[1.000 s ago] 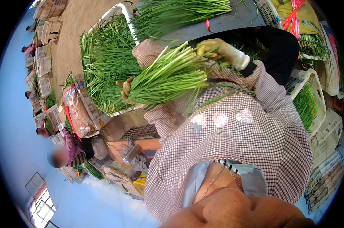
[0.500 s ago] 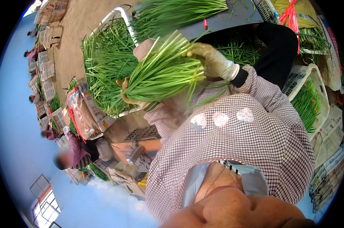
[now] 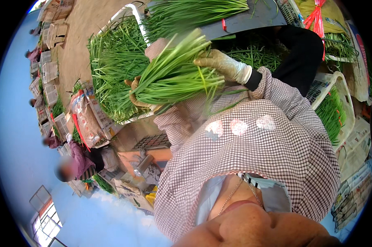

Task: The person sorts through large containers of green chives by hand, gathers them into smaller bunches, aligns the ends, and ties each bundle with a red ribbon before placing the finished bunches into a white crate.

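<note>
A loose bunch of green garlic chives [image 3: 173, 78] is held up in front of my chest, its pale stalk ends toward the upper right. My left hand [image 3: 136, 92], in a soiled glove, is closed around the lower left part of the bunch. My right hand [image 3: 225, 66], in a pale dirty glove with a dark cuff, has its fingers pressed against the stalks at the right side; its thumb is hidden. A yellowish strand [image 3: 203, 79] crosses the stalks below these fingers. Some thin leaves hang down beneath the bunch.
A white crate [image 3: 140, 24] heaped with chives stands behind my left hand. More chives [image 3: 194, 16] lie on a dark board [image 3: 260, 18]. Another crate [image 3: 350, 99] of chives stands at the right, near red ties [image 3: 315, 18]. At far left a person [image 3: 81, 160] sits among crates.
My right hand has shifted slightly left and down along the stalks, its fingers now straighter. The stalk ends have spread apart. My left hand keeps its hold and has moved only slightly.
</note>
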A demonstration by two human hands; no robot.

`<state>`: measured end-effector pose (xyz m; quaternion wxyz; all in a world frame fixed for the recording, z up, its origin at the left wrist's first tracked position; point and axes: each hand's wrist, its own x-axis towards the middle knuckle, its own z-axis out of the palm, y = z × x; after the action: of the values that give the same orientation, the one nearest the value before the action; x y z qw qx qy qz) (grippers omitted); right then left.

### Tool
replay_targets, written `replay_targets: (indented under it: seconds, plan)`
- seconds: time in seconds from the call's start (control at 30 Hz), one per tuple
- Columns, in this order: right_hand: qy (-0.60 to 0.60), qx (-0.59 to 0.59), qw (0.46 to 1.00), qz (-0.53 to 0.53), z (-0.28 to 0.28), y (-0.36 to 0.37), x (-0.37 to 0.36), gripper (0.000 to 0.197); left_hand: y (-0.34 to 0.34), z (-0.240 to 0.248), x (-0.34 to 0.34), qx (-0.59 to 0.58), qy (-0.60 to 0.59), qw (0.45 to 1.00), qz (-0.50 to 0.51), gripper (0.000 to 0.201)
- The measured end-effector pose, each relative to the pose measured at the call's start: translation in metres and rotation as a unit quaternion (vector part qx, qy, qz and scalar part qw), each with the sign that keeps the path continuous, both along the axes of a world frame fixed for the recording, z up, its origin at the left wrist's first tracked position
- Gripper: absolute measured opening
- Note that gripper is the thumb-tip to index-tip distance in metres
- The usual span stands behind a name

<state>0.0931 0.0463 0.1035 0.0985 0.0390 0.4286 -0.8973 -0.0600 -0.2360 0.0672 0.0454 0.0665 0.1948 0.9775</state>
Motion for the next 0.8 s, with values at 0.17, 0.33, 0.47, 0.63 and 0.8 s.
replay_targets:
  seconds: [0.17, 0.33, 0.47, 0.63, 0.8]
  plan:
    - [0.002, 0.197, 0.977, -0.079, 0.009, -0.001, 0.001, 0.042, 0.006, 0.013, 0.0, -0.001, 0.021, 0.998, -0.052, 0.044]
    - [-0.04, -0.03, 0.999, -0.006, 0.024, 0.009, 0.004, 0.059, 0.019, 0.02, 0.005, -0.016, 0.049, 0.999, 0.002, 0.043]
    - [-0.023, -0.018, 1.0, -0.008, 0.023, 0.008, 0.001, 0.049, 0.02, 0.02, 0.008, -0.007, 0.024, 1.0, 0.014, 0.049]
    - [-0.024, -0.13, 0.99, -0.047, 0.011, 0.007, 0.006, 0.043, 0.016, 0.024, 0.004, -0.002, 0.027, 0.999, 0.026, 0.05]
    - [-0.061, -0.149, 0.982, -0.1, -0.006, 0.008, 0.027, 0.04, 0.017, 0.025, -0.003, 0.088, -0.276, 0.948, 0.133, 0.041]
